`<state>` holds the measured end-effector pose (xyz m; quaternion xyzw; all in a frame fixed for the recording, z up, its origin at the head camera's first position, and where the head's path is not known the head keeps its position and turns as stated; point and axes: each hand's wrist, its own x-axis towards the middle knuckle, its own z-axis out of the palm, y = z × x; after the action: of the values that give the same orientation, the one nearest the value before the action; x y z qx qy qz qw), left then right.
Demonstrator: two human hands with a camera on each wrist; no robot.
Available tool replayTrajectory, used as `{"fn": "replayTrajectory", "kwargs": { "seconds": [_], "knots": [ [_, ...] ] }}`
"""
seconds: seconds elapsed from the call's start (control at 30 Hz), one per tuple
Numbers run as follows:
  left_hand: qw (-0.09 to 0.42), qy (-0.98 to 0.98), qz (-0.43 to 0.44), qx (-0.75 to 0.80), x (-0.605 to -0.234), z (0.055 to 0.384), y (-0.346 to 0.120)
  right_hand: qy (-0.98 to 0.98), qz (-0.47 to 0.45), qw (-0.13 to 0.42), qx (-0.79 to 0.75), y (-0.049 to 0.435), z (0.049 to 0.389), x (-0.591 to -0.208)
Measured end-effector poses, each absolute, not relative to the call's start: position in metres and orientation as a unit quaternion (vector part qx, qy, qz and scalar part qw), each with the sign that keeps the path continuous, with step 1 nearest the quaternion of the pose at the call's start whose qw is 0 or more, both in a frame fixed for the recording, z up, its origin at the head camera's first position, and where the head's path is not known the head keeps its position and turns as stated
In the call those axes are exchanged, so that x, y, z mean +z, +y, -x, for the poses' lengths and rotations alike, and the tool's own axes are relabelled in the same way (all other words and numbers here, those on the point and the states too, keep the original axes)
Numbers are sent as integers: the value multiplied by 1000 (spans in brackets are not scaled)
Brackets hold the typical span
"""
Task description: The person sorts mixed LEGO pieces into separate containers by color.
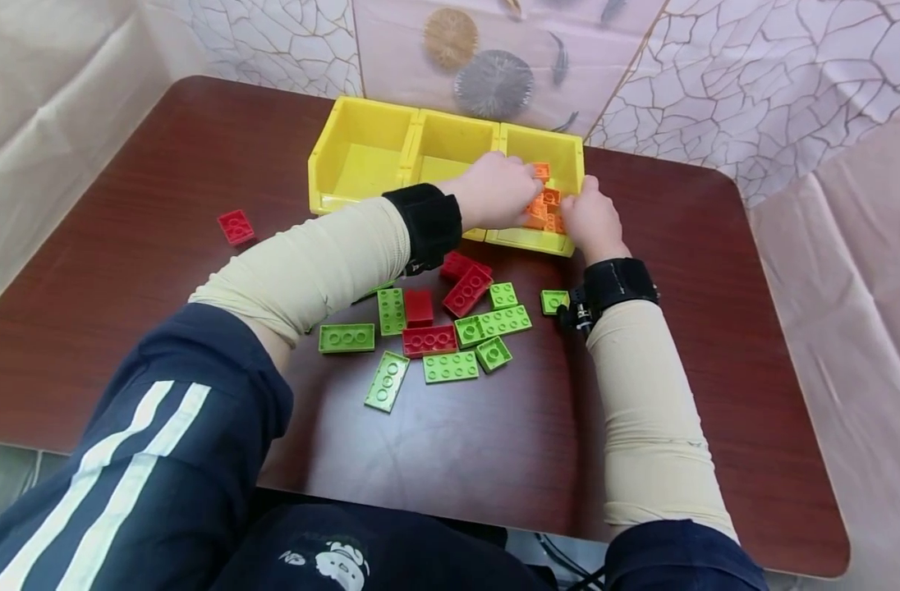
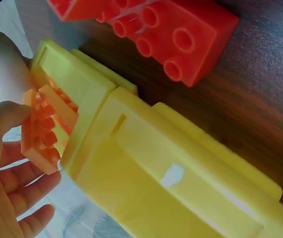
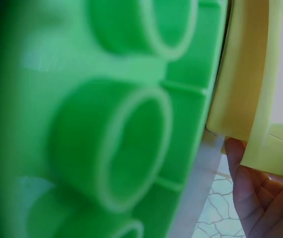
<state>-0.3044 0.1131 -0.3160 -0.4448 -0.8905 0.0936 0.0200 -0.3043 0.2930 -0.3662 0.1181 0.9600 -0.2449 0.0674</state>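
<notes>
A yellow bin [image 1: 450, 125] with three compartments stands at the back of the table; orange bricks [image 1: 550, 197] lie in its right compartment. Over that compartment my left hand [image 1: 497, 190] reaches in from the left. The left wrist view shows its thumb and fingers pinching an orange brick [image 2: 44, 131], studs visible, by the bin's end. My right hand [image 1: 594, 217] grips the bin's right side wall. In the right wrist view its fingers [image 3: 246, 198] curl around the yellow edge, and a green brick [image 3: 131, 144] fills the near part of that view.
Several green bricks [image 1: 451, 367] and red bricks [image 1: 429, 340] lie loosely in front of the bin, between my forearms. One red brick [image 1: 236, 227] sits apart at the left, and a green brick [image 1: 554, 302] lies beside my right wrist. A patterned cloth [image 1: 775, 74] hangs behind the table.
</notes>
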Motion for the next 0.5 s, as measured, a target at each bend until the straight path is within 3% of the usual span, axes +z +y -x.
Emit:
{"fn": "replayTrajectory", "kwargs": {
  "seconds": [0.5],
  "knots": [
    [58,-896,434,72,-338,314,114,959,-133,70,-242,292,306,-368]
  ]
}}
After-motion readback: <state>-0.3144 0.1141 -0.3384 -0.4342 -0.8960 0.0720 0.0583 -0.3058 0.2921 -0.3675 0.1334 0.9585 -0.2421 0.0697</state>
